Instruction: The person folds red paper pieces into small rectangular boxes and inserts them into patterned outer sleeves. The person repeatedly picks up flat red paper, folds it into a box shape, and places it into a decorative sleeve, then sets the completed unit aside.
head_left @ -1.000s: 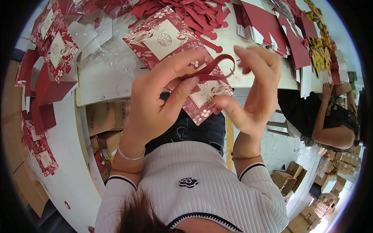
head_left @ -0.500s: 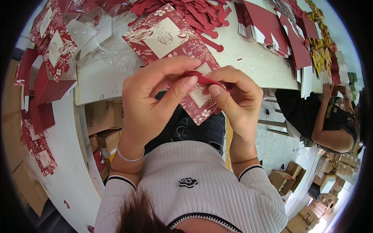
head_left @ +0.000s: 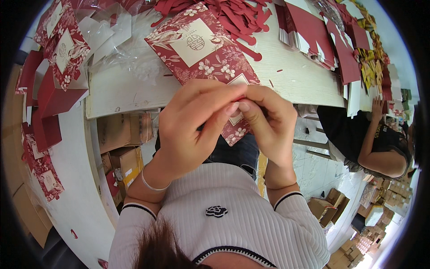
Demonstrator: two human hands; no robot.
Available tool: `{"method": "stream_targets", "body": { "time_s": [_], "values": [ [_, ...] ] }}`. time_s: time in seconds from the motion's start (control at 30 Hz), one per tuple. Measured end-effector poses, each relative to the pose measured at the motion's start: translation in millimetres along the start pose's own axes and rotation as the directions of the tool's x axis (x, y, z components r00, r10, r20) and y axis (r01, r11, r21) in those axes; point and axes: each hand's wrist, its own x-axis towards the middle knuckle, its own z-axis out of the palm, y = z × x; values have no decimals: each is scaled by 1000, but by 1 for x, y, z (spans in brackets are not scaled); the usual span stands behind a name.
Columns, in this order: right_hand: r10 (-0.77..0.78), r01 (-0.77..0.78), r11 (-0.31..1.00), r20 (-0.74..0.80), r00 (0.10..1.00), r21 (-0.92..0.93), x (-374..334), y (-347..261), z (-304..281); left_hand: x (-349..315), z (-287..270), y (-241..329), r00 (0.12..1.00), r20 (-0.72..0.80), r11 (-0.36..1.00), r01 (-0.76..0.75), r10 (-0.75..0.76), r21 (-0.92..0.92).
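My left hand [head_left: 190, 123] and my right hand [head_left: 273, 121] meet fingertip to fingertip above the table's near edge. Pinched between them is a red paper strip [head_left: 242, 98], mostly covered by my fingers; only a sliver shows. Under and beyond my hands lies a flat red floral-printed card piece [head_left: 221, 60] with cream panels, its near corner jutting over the table edge above my lap. Just past it is a heap of red die-cut paper strips [head_left: 239, 20] with hooked ends.
Stacks of red and white folded card [head_left: 309, 33] stand at the right of the table [head_left: 286, 87]. Clear plastic wrap [head_left: 130, 58] and red boxes [head_left: 60, 96] lie at left. Cardboard cartons [head_left: 123, 163] sit under the table. A co-worker's arm [head_left: 369, 141] is at far right.
My hands have drawn together and lowered slightly, my left moving right. The red strip, visible between them before, is now almost hidden in the fingertips.
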Motion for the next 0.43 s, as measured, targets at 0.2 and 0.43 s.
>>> {"method": "stream_targets", "body": {
  "time_s": [0.2,0.43],
  "values": [
    [72,-68,997,-236,969,27,21,34,-23,-32,-56,-23,599,623,772,635,-504,14],
    [-262,306,904,178,948,-297,13,43,-1,-38,-1,-38,642,329,352,699,-693,-622]
  ]
}}
